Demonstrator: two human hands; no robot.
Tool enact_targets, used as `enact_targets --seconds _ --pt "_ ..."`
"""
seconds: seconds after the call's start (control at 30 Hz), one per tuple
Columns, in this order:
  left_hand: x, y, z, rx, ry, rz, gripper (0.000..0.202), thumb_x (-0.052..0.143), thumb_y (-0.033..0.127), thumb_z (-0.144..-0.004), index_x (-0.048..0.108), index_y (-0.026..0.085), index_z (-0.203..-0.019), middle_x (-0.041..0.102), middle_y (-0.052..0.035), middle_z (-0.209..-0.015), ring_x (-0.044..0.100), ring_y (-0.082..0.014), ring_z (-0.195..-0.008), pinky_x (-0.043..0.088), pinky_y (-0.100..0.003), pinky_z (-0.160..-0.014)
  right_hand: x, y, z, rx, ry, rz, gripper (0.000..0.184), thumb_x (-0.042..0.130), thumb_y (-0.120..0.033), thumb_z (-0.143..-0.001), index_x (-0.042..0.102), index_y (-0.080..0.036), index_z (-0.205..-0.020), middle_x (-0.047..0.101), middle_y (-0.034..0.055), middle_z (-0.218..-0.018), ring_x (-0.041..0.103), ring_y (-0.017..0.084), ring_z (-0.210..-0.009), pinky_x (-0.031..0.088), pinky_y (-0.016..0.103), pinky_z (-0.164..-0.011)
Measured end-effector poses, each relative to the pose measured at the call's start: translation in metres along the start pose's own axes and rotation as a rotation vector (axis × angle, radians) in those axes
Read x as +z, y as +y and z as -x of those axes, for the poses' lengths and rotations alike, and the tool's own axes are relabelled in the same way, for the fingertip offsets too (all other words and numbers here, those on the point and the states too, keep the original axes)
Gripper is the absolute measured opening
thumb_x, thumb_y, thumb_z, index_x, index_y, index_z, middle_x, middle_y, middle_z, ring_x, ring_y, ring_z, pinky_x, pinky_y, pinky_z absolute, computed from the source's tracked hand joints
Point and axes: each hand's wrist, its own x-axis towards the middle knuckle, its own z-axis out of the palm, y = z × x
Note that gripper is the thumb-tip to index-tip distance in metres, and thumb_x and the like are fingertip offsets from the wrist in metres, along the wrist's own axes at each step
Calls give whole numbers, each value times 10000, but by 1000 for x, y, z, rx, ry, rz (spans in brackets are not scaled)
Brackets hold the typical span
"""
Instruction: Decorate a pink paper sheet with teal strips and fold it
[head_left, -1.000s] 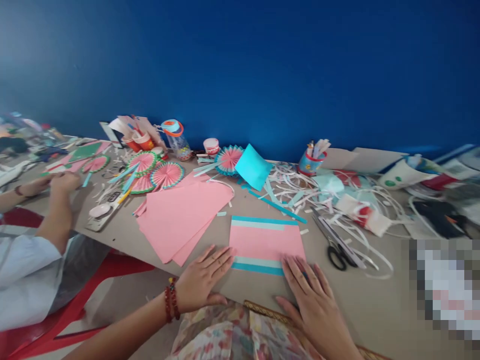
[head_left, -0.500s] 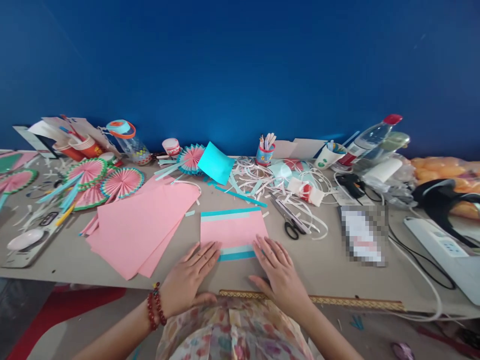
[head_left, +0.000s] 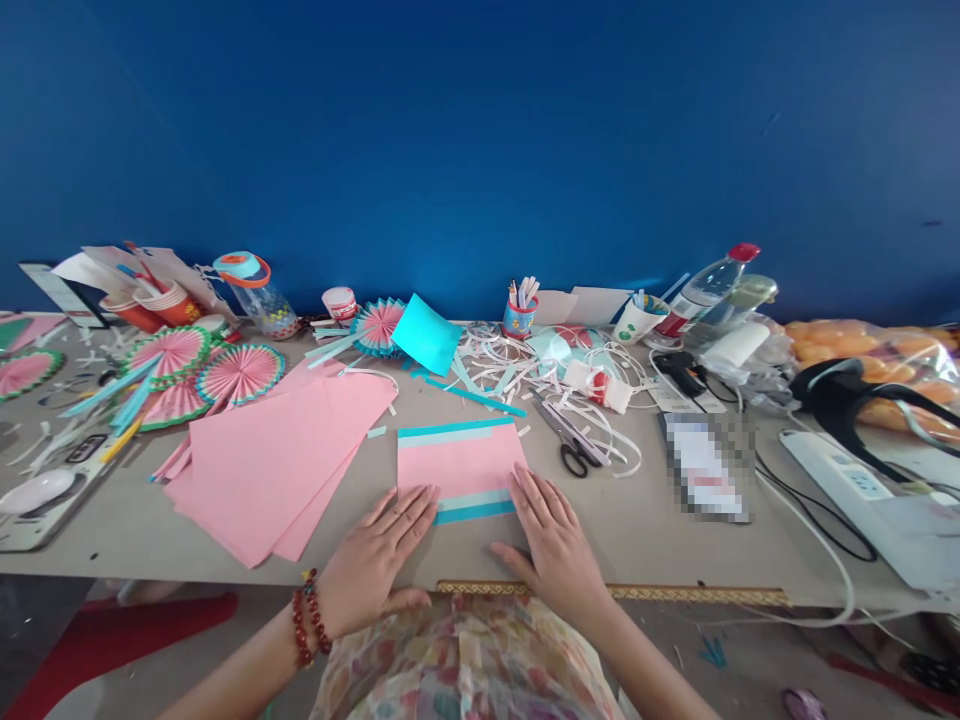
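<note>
In front of me a pink sheet of paper [head_left: 461, 468] lies flat on the table, with blue and pale stripes along its far and near edges. My left hand [head_left: 390, 545] rests flat across its near left corner, fingers stretched out. On the near right corner lies my right hand [head_left: 551, 530], fingers extended and thumb apart. Both hands press from above and grasp nothing. To the left is a stack of larger pink sheets [head_left: 274, 455]. Beyond the striped sheet lie a blue paper strip [head_left: 476, 397] and a bright blue sheet [head_left: 427, 335].
Scissors [head_left: 574, 445] lie right of the sheet, near tangled white strips [head_left: 502, 355]. Folded paper rosettes [head_left: 240, 375] sit at the left. Farther right are a blurred-out flat item [head_left: 705, 465], a glue gun [head_left: 684, 375], a power strip [head_left: 847, 500] and a plastic bottle [head_left: 705, 290].
The view has shifted slightly, so the things on the right sit a little farther left. Both hands stay flat on the striped pink sheet, with almost no movement.
</note>
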Motion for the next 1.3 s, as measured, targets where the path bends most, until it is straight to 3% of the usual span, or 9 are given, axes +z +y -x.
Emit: enact_targets --seconds 0.13,0.33,0.5,0.6,0.67,0.8,0.93,1.1,1.3 --pt "0 0 1 1 10 0 928 306 738 -892 104 119 -1554 214 -131 -1597 214 -276 -1472 136 -462 -1209 -1 -2 -2 -8 19 -22 837 486 -546 -929 84 -193 -1573 308 117 -1569 352 316 -1398 335 519 -1117" --pt "1 0 2 -43 58 20 935 346 731 -888 120 113 -1552 186 -153 -1600 210 -310 -1471 196 -464 -1193 -2 10 -1 140 74 -147 821 471 -441 -962 -22 -191 -1570 309 157 -1562 329 309 -1422 403 503 -1090" --pt "1 -5 5 -151 89 -20 764 392 556 -969 125 142 -1553 246 -111 -1589 269 -266 -1456 242 -453 -1186 -5 27 -2 86 130 -182 612 497 -348 -960 279 -212 -1515 469 137 -1466 446 272 -1356 469 454 -1052" --pt "1 -13 10 -147 96 -54 654 405 454 -992 153 225 -1550 291 -50 -1578 325 -229 -1434 285 -436 -1176 -10 36 -6 91 130 -204 403 503 -351 -955 544 -207 -1329 556 123 -1388 525 261 -1289 514 405 -1008" --pt "0 -18 13 -121 90 -56 635 418 432 -990 166 261 -1547 301 -29 -1574 355 -219 -1419 318 -423 -1165 -14 43 -11 89 116 -218 339 489 -354 -956 624 -215 -1234 607 110 -1331 575 254 -1234 540 383 -971" --pt "-8 -29 9 -169 130 -15 636 459 430 -974 220 265 -1539 278 -36 -1583 367 -236 -1413 388 -390 -1131 -21 57 -31 83 100 -258 331 472 -344 -952 655 -228 -1202 654 95 -1265 636 244 -1145 559 376 -930" --pt "-11 -43 -20 -204 183 52 539 437 357 -993 304 285 -1511 309 -28 -1574 351 -226 -1421 369 -406 -1150 -27 69 -63 70 71 -298 334 454 -341 -959 670 -217 -1181 689 92 -1196 654 245 -1101 549 387 -923" --pt "9 -65 -53 -139 120 -13 626 417 495 -983 252 234 -1528 314 -82 -1568 347 -258 -1420 313 -475 -1154 -31 76 -92 75 77 -295 343 440 -314 -947 678 -222 -1176 690 96 -1192 647 262 -1112 537 417 -918" --pt "21 -74 -54 -98 65 -3 695 354 572 -979 186 203 -1544 288 -97 -1576 330 -244 -1429 261 -445 -1173 -22 82 -96 66 19 -317 339 461 -296 -920 692 -207 -1152 695 103 -1179 642 267 -1116 521 425 -939"
